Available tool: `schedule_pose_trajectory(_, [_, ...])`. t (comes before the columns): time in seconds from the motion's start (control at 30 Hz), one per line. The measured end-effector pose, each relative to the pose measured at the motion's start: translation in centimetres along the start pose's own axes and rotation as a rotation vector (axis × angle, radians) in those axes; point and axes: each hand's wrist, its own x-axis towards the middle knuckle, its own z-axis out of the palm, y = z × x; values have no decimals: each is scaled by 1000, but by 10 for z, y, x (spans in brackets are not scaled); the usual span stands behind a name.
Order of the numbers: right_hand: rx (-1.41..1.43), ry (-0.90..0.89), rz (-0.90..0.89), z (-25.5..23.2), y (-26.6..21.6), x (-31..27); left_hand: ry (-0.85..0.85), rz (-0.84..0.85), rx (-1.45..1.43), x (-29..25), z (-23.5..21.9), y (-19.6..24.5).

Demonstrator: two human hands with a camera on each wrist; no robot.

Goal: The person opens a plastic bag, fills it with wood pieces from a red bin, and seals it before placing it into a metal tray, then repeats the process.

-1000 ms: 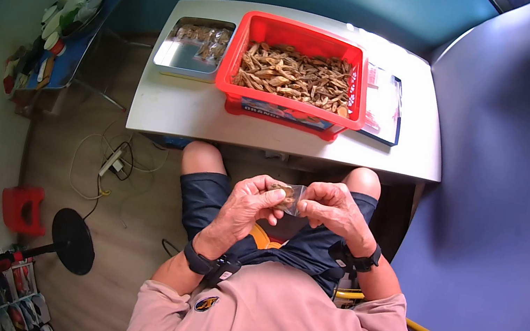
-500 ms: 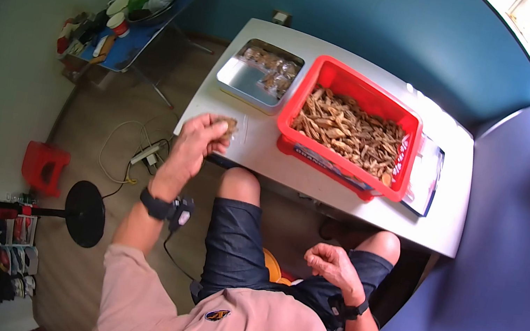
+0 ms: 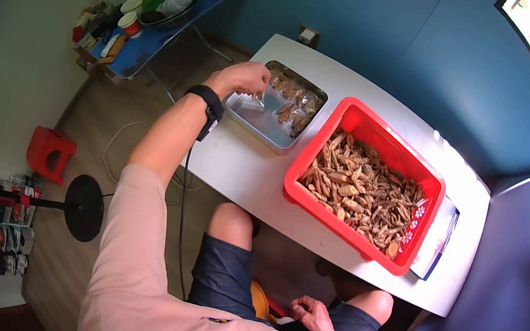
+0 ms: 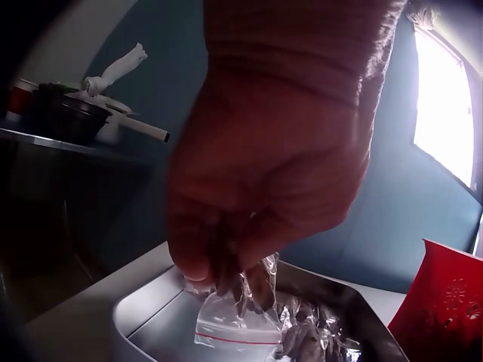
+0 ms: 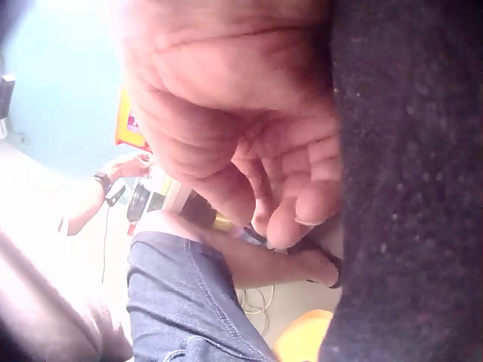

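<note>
My left hand point(image 3: 243, 79) is over the left part of the metal tray point(image 3: 261, 127). In the left wrist view its fingers pinch a small clear zip bag point(image 4: 238, 315) of brown dried slices, hanging with its red seal line downward. Several similar filled bags point(image 3: 296, 103) lie along the tray's far and right sides. My right hand point(image 3: 316, 318) hangs by the right thigh, its fingers loosely curled with nothing in them, as the right wrist view point(image 5: 249, 151) also shows.
A red basket point(image 3: 346, 234) full of brown dried slices point(image 3: 360, 186) stands right of the tray on the white table point(image 3: 242, 174). Beyond it lies a dark-edged flat tray point(image 3: 441, 232). A blue side table point(image 3: 148, 45) with pots and a fan point(image 3: 84, 208) are at the left.
The left hand has carried the bag from over my lap, past the table's front edge, to above the metal tray. The right hand has let go of the bag and dropped back towards the thigh.
</note>
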Motion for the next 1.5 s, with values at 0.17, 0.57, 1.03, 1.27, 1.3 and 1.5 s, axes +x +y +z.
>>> schedule_pose_trajectory(0.17, [-182,36,-49,-3,-11,5,-60,-28,27,29,16,2])
schedule_pose_trajectory(0.57, [-486,-103,-80,0,-12,10,214,178,65,33,49,-3])
schedule_pose_trajectory(1.03, [-495,-103,-114,1,-10,9,589,189,-62,18,67,-2])
schedule_pose_trajectory(1.27, [-498,-92,-142,2,-5,9,521,132,-65,17,74,0])
schedule_pose_trajectory(1.3, [-497,-88,-142,1,-5,8,515,109,-57,17,74,0])
schedule_pose_trajectory(1.5, [-526,-83,-227,5,7,7,507,47,-16,15,74,-1])
